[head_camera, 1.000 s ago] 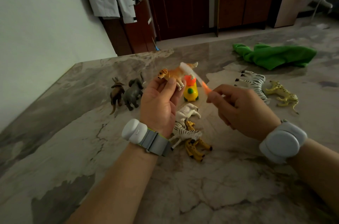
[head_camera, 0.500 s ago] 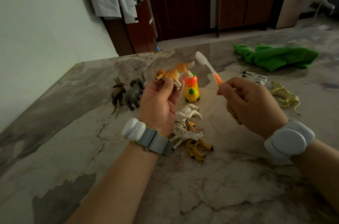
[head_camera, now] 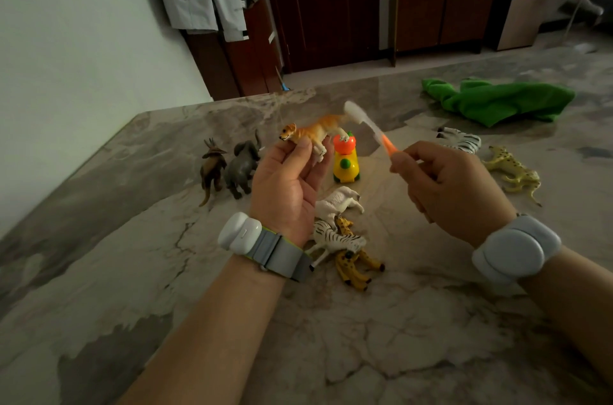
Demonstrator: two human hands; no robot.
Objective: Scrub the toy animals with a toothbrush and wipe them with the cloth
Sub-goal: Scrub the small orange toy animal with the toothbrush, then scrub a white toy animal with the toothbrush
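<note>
Two hands raised over the tabletop (head_camera: 398,338): left hand (head_camera: 288,185) pinching a toy tiger (head_camera: 315,132) between curled fingers (head_camera: 303,152), right hand (head_camera: 454,185) gripping a toothbrush (head_camera: 368,126) by its orange handle, white brush head against the tiger's rear. Green cloth (head_camera: 497,101) lying on the tabletop at 2 o'clock, other toy animals (head_camera: 335,238) scattered from 10 to 3 o'clock and beneath the hands.

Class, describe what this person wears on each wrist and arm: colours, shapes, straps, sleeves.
No sleeves or gloves show; both forearms are bare. Below the left hand the wrist carries a white rounded pod on a grey fabric strap with yellow-green edging. Below the right hand sits a pale grey, rounded wristband. No cables show.
</note>
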